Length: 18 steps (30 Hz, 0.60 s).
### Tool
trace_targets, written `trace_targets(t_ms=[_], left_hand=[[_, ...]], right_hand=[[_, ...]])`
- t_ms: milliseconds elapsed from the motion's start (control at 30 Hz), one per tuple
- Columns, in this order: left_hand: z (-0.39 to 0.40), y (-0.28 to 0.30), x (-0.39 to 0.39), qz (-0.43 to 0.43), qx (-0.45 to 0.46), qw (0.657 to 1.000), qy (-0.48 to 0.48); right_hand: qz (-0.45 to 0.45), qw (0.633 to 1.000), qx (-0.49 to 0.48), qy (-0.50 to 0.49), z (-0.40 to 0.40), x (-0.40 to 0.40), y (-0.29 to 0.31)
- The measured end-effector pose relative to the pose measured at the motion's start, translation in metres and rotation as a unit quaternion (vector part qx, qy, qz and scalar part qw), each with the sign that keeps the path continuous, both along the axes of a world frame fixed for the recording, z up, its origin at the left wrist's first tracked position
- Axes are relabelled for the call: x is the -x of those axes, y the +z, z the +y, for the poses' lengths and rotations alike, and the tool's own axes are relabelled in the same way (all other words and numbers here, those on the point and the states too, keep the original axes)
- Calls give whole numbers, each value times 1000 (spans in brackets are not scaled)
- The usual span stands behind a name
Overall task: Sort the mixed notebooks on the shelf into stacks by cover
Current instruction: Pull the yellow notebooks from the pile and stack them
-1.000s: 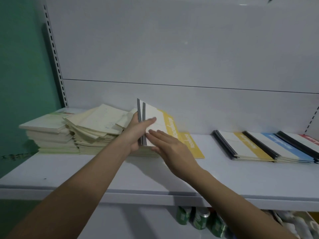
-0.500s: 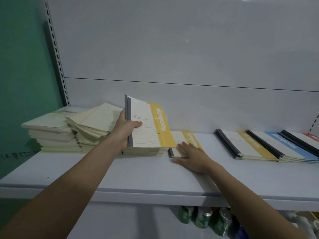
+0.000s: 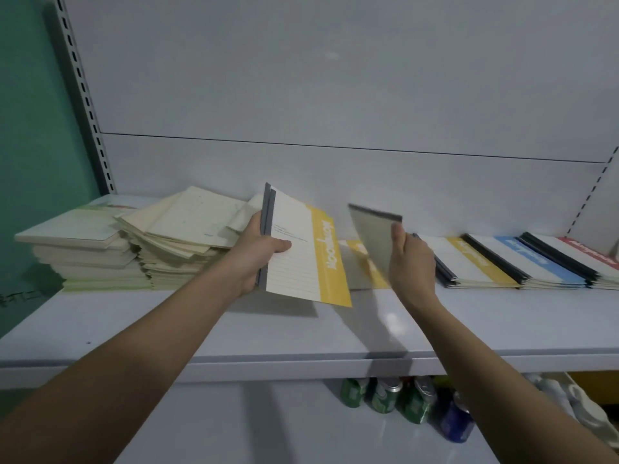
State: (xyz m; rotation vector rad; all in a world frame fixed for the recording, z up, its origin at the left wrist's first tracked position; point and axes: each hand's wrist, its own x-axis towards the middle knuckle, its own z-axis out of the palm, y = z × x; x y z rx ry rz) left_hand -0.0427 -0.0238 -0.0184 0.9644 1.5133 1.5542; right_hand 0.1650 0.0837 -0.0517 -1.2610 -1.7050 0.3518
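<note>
Single head-worn wide view, facing forward and slightly down at the white shelf (image 3: 335, 333) from close range; forearms entering from the lower corners; edges bowed by lens.

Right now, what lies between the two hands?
In the head view, a yellow-striped notebook lies flat on the shelf between the left hand and right hand.

I see dim, cool, flat light from above; a soft glare patch sits on the glossy white shelf board (image 3: 390, 321), the grey-backed notebook (image 3: 373, 244) in my right hand (image 3: 410, 262) smears with motion blur, and the edges bow wide-angle
</note>
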Motion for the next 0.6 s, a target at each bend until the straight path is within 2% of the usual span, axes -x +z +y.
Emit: trace_targets(t_ms=[67,100,233,300,500,533,600], left_hand=[[4,-2,-15,-2,-4,1000,-14],[7,-2,-23,-5,-8,1000,-20],[16,4,-48,-41,-3,999,-33],[22,4,-56,-42,7,998,-41],[48,-13,-88,-64,-2,998,-14],[53,-16,-94,-67,-1,998,-14],[66,-19,-108,-75,-1,997,-10]], right_hand=[[44,998,-37,29,-22,3,15],[31,997,-51,57,-33,4,19],[-171,966,-140,131,-59,1,5],[-205,946,-166,190,-60,-7,-6],[-204,912,-199,295,-45,-43,-21],[-188,919,-190,290,-40,-51,-23],[-132,952,-173,218,-25,-68,-26]])
